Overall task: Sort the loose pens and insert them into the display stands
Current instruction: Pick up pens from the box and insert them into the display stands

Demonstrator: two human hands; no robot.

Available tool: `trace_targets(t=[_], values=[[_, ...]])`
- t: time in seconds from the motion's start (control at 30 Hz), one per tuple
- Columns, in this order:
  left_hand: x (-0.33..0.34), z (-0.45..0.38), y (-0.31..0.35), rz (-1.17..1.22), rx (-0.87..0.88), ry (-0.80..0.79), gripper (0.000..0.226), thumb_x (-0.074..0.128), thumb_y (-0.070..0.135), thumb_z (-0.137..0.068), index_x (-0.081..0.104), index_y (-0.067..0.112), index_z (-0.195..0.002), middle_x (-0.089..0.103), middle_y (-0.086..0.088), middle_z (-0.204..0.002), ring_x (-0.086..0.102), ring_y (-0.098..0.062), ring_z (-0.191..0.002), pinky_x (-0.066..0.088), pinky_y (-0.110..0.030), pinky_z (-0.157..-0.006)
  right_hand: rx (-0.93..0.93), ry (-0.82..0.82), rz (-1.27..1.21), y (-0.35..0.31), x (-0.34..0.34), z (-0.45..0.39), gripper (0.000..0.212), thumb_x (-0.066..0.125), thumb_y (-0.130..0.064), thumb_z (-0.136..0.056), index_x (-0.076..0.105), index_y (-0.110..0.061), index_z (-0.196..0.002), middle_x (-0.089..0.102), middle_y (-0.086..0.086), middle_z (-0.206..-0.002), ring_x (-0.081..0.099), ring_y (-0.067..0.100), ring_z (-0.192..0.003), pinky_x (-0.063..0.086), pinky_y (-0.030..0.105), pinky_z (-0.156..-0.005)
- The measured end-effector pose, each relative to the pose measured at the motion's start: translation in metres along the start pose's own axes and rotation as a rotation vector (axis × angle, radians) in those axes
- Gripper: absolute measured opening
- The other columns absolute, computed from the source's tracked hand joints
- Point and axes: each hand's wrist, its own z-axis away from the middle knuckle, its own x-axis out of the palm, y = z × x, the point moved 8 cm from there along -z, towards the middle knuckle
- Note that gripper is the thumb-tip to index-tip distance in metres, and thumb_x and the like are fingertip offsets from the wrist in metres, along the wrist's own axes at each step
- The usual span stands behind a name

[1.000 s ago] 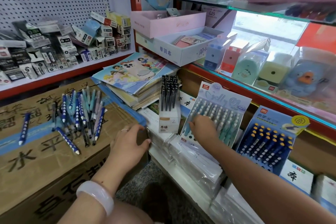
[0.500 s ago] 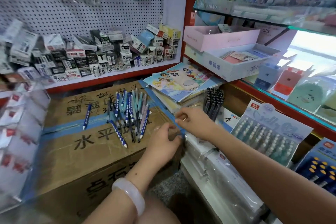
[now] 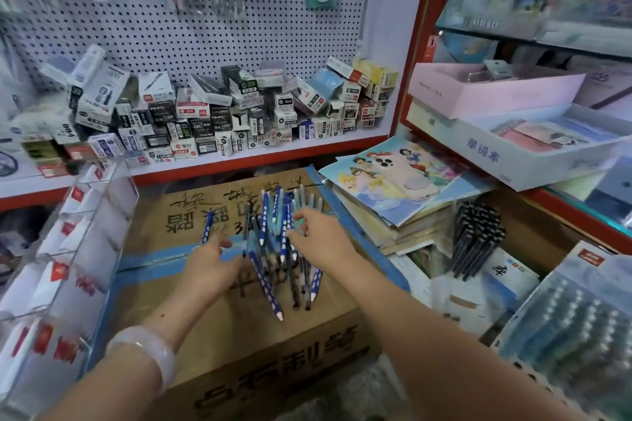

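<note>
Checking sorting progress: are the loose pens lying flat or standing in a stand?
Lying flat: the pens are scattered on the cardboard box, none in a stand.

Bare forearms, no sleeves, pale translucent bangle (image 3: 145,357) — left wrist

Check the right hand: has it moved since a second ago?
Yes. The right hand left the pale pen display stand and went left onto the loose pens on the cardboard box.
</note>
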Motion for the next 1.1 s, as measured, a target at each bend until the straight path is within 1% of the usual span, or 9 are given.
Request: trace_targets(t=[0.13,0.27,0.37,0.5,0.7,0.77,0.9,1.03,1.1], values=[[0.014,-0.026,-0.014,-0.037,-0.038,-0.015,0.045,0.060,0.026,-0.088,0.046,0.011,-0.128,0.050,-0.012,-0.127,0.049,-0.022,-0.090,0.050,-0.037,-0.078,0.043,0.049,-0.018,0.009,0.010,-0.019,0.038,0.051,-0.029,-0.095,0.046,-0.016,-0.131,0.062,0.009,-0.113,0.061,0.024,-0.095,0.053,0.036,-0.076],[0.028,-0.064,-0.022,-0.199,-0.066,0.015,0.052,0.055,0.037,-0.089,0.043,0.011,-0.132,0.050,-0.017,-0.130,0.051,-0.033,-0.113,0.043,-0.035,-0.085,0.056,0.053,0.040,0.034,0.011,-0.028,0.038,0.050,-0.028,-0.095,0.047,-0.019,-0.132,0.060,0.008,-0.118,0.060,0.024,-0.097,0.049,0.033,-0.075],[0.030,-0.092,-0.022,-0.313,-0.129,0.082,0.054,0.054,0.044,-0.086,0.044,0.010,-0.126,0.048,-0.020,-0.128,0.044,-0.038,-0.118,0.043,-0.042,-0.091,0.074,0.090,0.033,0.051,0.005,-0.032,0.036,0.052,-0.026,-0.093,0.050,-0.018,-0.129,0.062,0.008,-0.115,0.058,0.025,-0.104,0.049,0.036,-0.086],[0.046,-0.123,-0.014,-0.297,-0.161,0.041,0.068,0.053,0.053,-0.085,0.040,0.003,-0.129,0.046,-0.021,-0.131,0.039,-0.038,-0.124,0.043,-0.043,-0.092,0.057,0.116,0.046,0.056,0.002,-0.042,0.035,0.049,-0.028,-0.094,0.050,-0.018,-0.127,0.063,0.008,-0.112,0.058,0.025,-0.102,0.050,0.037,-0.081],[0.077,-0.148,0.001,-0.398,-0.141,-0.159,0.072,0.062,0.060,-0.074,0.053,0.002,-0.117,0.052,-0.018,-0.119,0.052,-0.033,-0.106,0.050,-0.039,-0.079,0.047,0.132,0.028,0.063,0.000,-0.052,0.034,0.046,-0.028,-0.096,0.050,-0.017,-0.127,0.059,0.005,-0.120,0.055,0.023,-0.107,0.049,0.037,-0.085],[0.080,-0.150,0.007,-0.432,-0.121,-0.207,0.061,0.059,0.058,-0.079,0.056,0.003,-0.107,0.055,-0.011,-0.108,0.054,-0.026,-0.093,0.047,-0.032,-0.070,0.052,0.114,0.031,0.065,0.001,-0.052,0.034,0.045,-0.029,-0.096,0.049,-0.017,-0.128,0.058,0.005,-0.121,0.056,0.024,-0.107,0.049,0.037,-0.083],[0.082,-0.156,0.010,-0.373,-0.121,-0.183,0.038,0.062,0.047,-0.082,0.051,0.011,-0.080,0.046,0.001,-0.080,0.046,-0.013,-0.064,0.038,-0.025,-0.056,0.058,0.095,0.035,0.069,0.002,-0.051,0.034,0.044,-0.028,-0.097,0.048,-0.019,-0.129,0.059,0.006,-0.119,0.058,0.024,-0.100,0.047,0.033,-0.075],[0.078,-0.162,0.004,-0.356,-0.139,-0.090,0.042,0.069,0.032,-0.074,0.055,0.003,-0.102,0.052,-0.005,-0.077,0.049,-0.016,-0.059,0.034,-0.025,-0.043,0.070,0.089,0.027,0.073,0.001,-0.048,0.033,0.043,-0.028,-0.097,0.049,-0.019,-0.128,0.059,0.005,-0.119,0.058,0.023,-0.102,0.046,0.032,-0.076],[0.078,-0.164,0.003,-0.354,-0.126,-0.070,0.035,0.068,0.028,-0.076,0.054,0.003,-0.096,0.050,-0.005,-0.073,0.050,-0.017,-0.059,0.038,-0.027,-0.046,0.077,0.075,0.033,0.076,0.001,-0.047,0.034,0.043,-0.028,-0.097,0.048,-0.020,-0.129,0.058,0.005,-0.120,0.057,0.023,-0.104,0.047,0.032,-0.077]])
